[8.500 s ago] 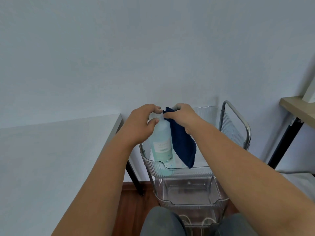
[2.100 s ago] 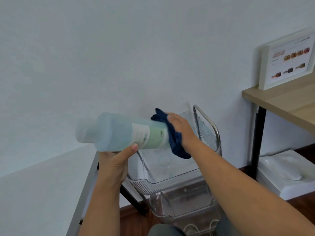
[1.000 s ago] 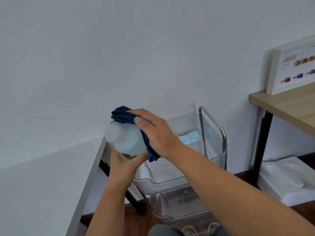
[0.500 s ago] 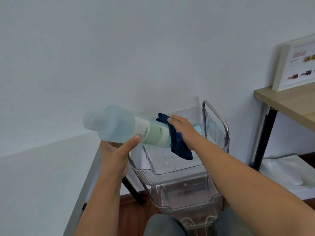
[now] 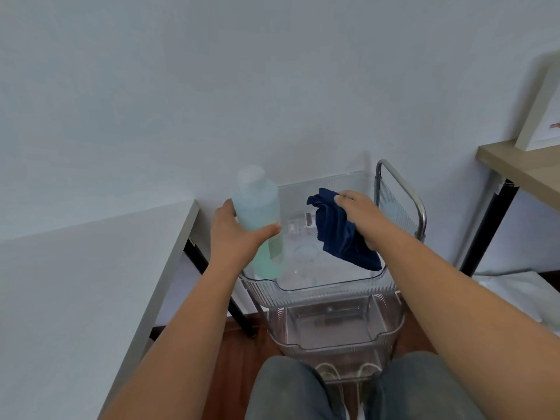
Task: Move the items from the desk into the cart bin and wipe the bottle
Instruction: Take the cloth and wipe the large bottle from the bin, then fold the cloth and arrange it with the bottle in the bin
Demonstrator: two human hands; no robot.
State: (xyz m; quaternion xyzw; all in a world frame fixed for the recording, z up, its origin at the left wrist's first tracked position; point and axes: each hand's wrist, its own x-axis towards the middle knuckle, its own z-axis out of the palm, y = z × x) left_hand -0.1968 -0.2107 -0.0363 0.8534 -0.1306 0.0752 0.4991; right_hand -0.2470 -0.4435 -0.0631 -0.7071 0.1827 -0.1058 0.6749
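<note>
Gripping a pale blue translucent plastic bottle (image 5: 260, 219) upright, the left hand (image 5: 235, 234) curls round its middle, its base inside the clear plastic top cart bin (image 5: 318, 286) at the bin's 9 o'clock side. At 3 o'clock, well apart, the right hand (image 5: 360, 218) clutches a crumpled navy cloth (image 5: 339, 234) above the bin.

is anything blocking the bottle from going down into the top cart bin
Nothing visible does. The bottle is upright in the left hand, its base already at the left side of the top bin. The blue cloth, held by the right hand, hangs over the bin's right side, apart from the bottle.
</note>
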